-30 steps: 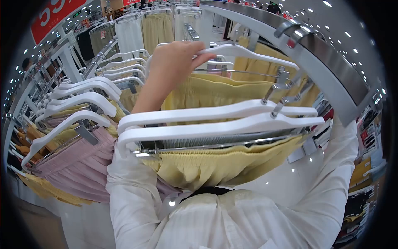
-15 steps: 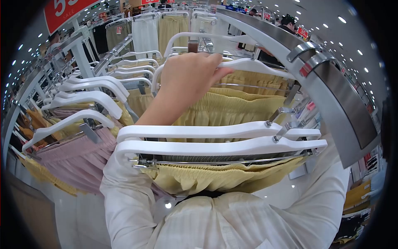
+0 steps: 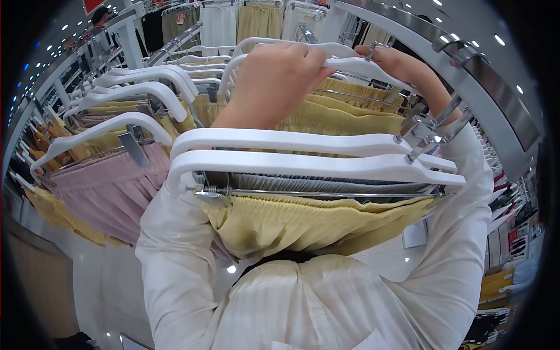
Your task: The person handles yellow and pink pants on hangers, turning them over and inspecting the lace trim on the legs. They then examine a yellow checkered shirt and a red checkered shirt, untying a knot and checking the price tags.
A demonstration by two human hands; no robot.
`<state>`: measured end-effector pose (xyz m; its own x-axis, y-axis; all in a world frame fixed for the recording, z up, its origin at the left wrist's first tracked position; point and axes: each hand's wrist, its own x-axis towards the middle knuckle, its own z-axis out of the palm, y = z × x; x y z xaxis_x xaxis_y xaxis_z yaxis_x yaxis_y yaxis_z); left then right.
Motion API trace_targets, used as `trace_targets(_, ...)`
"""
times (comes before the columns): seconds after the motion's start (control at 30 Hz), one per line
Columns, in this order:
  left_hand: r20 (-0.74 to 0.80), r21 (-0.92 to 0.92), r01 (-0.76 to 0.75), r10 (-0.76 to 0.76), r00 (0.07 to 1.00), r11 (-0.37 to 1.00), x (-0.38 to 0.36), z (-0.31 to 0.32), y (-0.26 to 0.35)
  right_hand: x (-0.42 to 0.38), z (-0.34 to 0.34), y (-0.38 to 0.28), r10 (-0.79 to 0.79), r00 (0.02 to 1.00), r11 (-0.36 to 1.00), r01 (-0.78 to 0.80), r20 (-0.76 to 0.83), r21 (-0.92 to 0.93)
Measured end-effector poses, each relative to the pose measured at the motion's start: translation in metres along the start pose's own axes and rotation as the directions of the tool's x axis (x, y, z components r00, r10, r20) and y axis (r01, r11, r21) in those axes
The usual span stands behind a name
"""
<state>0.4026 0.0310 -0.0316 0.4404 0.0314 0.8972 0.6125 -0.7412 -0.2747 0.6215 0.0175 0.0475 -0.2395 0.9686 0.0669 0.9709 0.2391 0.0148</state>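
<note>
My left hand [image 3: 277, 84] is closed over the top bar of a white clothes hanger [image 3: 359, 67], with the thumb on the near side. My right hand [image 3: 396, 64] reaches round from the right and closes at the same hanger, beside its metal hook [image 3: 372, 51]; the hanger partly hides its fingers. Yellow elastic-waist trousers [image 3: 344, 119] hang below my hands. Nearer to me, two white hangers [image 3: 286, 162] cross in front of my arms. The nearest one carries yellow gathered-waist trousers [image 3: 326, 221] on clips, with a grey garment [image 3: 326, 184] behind.
A metal rack rail [image 3: 496, 96] curves along the right. To the left hang pink trousers [image 3: 111, 181] and several white hangers [image 3: 140, 93] with more garments. White trousers [image 3: 219, 29] and beige trousers [image 3: 259, 26] hang at the back. Tiled floor [image 3: 111, 291] shows lower left.
My right hand has come up from behind the hanger into view near its hook. My left hand keeps its grip. The view has tilted down, so the near hangers appear higher.
</note>
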Motion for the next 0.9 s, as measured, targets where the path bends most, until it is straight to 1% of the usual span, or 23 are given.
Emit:
trace_targets(0.03, -0.004, 0.003, 0.000, 0.000, 1.000, 1.000, -0.002, 0.001, 0.001, -0.002, 0.003, 0.002, -0.001, 1.000, 1.000, 0.001, -0.003, -0.003)
trace_targets(0.07, 0.027, 0.013, 0.031, -0.032, 0.999, 0.999, -0.006, 0.002, 0.001, -0.004, 0.010, 0.010, -0.219, 0.946, 0.938, 0.271, -0.239, 0.216)
trace_targets(0.1, 0.059, 0.023, 0.064, -0.065, 0.996, 0.998, -0.011, 0.004, 0.001, -0.008, 0.013, 0.019, -0.347, 0.796, 0.760, 0.548, -0.495, 0.349)
trace_targets(0.13, 0.061, 0.022, 0.066, -0.067, 0.996, 0.998, -0.017, 0.007, -0.001, -0.015, 0.000, 0.039, -0.253, 0.918, 0.867, 0.355, -0.305, 0.349)
trace_targets(0.2, -0.051, 0.175, -0.050, 0.060, 0.997, 0.983, -0.027, 0.012, -0.010, -0.032, 0.000, 0.032, -0.295, 0.921, 0.854, 0.373, -0.253, 0.363)
trace_targets(0.23, -0.048, 0.174, -0.049, 0.058, 0.997, 0.983, -0.027, 0.015, -0.012, -0.042, 0.004, 0.026, -0.338, 0.919, 0.840, 0.391, -0.202, 0.375)
trace_targets(0.27, -0.045, 0.154, -0.055, 0.062, 0.997, 0.987, -0.025, 0.018, -0.011, -0.046, 0.020, 0.015, -0.303, 0.898, 0.899, 0.381, -0.320, 0.217)
trace_targets(0.3, -0.039, 0.130, -0.059, 0.065, 0.997, 0.990, -0.025, 0.020, -0.009, -0.050, 0.023, 0.006, -0.301, 0.900, 0.899, 0.378, -0.314, 0.222)
trace_targets(0.37, -0.010, 0.118, -0.039, 0.041, 0.999, 0.992, -0.027, 0.022, -0.007, -0.054, 0.021, -0.005, -0.114, 0.978, 0.992, 0.120, -0.176, 0.026)
trace_targets(0.4, 0.018, 0.107, -0.023, 0.021, 1.000, 0.994, -0.028, 0.022, -0.006, -0.054, 0.026, -0.002, -0.195, 0.933, 0.981, 0.188, -0.302, -0.051)
trace_targets(0.43, 0.017, 0.105, -0.024, 0.023, 1.000, 0.994, -0.031, 0.022, -0.006, -0.054, 0.030, 0.000, -0.192, 0.934, 0.981, 0.185, -0.302, -0.051)
trace_targets(0.5, -0.142, 0.202, -0.023, 0.052, 0.989, 0.979, -0.038, 0.016, -0.006, -0.051, 0.033, 0.006, -0.285, 0.885, 0.959, 0.265, -0.369, -0.105)
trace_targets(0.53, -0.141, 0.200, -0.023, 0.052, 0.989, 0.979, -0.044, 0.010, -0.008, -0.051, 0.034, 0.008, -0.284, 0.885, 0.959, 0.264, -0.369, -0.104)
trace_targets(0.6, -0.187, 0.146, 0.161, -0.133, 0.973, 0.976, -0.054, -0.007, -0.012, -0.051, 0.036, 0.010, -0.284, 0.892, 0.939, 0.332, -0.352, 0.084)
trace_targets(0.63, -0.182, 0.147, 0.159, -0.131, 0.974, 0.976, -0.060, -0.011, -0.014, -0.053, 0.035, 0.009, -0.283, 0.892, 0.939, 0.333, -0.353, 0.090)
trace_targets(0.67, -0.243, -0.114, 0.229, -0.251, 0.937, 0.967, -0.066, -0.012, -0.016, -0.058, 0.031, 0.007, -0.204, 0.936, 0.933, 0.275, -0.288, 0.233)
trace_targets(0.7, -0.269, -0.370, 0.269, -0.380, 0.885, 0.889, -0.074, -0.011, -0.017, -0.063, 0.026, 0.003, -0.133, 0.969, 0.908, 0.204, -0.208, 0.367)
trace_targets(0.73, -0.118, -0.494, 0.363, -0.475, 0.872, 0.790, -0.093, 0.005, -0.023, -0.067, 0.023, -0.003, -0.140, 0.972, 0.896, 0.205, -0.189, 0.394)
trace_targets(0.77, -0.118, -0.489, 0.364, -0.474, 0.872, 0.792, -0.105, 0.010, -0.027, -0.067, 0.021, -0.003, -0.144, 0.971, 0.894, 0.210, -0.190, 0.396)
trace_targets(0.8, 0.157, -0.866, 0.411, -0.626, 0.764, 0.285, -0.115, 0.012, -0.032, -0.067, 0.020, 0.000, -0.175, 0.969, 0.882, 0.233, -0.175, 0.410)
trace_targets(0.83, 0.472, -0.880, 0.329, -0.571, 0.672, -0.342, -0.123, 0.016, -0.037, -0.067, 0.019, 0.001, -0.206, 0.965, 0.868, 0.257, -0.162, 0.424)
trace_targets(0.87, 0.340, -0.940, 0.257, -0.599, 0.725, -0.223, -0.119, 0.010, -0.037, -0.070, 0.010, -0.005, -0.174, 0.982, 0.854, 0.188, -0.073, 0.485)
trace_targets(0.9, 0.340, -0.940, 0.261, -0.598, 0.726, -0.219, -0.118, 0.003, -0.037, -0.072, 0.007, -0.007, -0.177, 0.981, 0.851, 0.192, -0.077, 0.488)
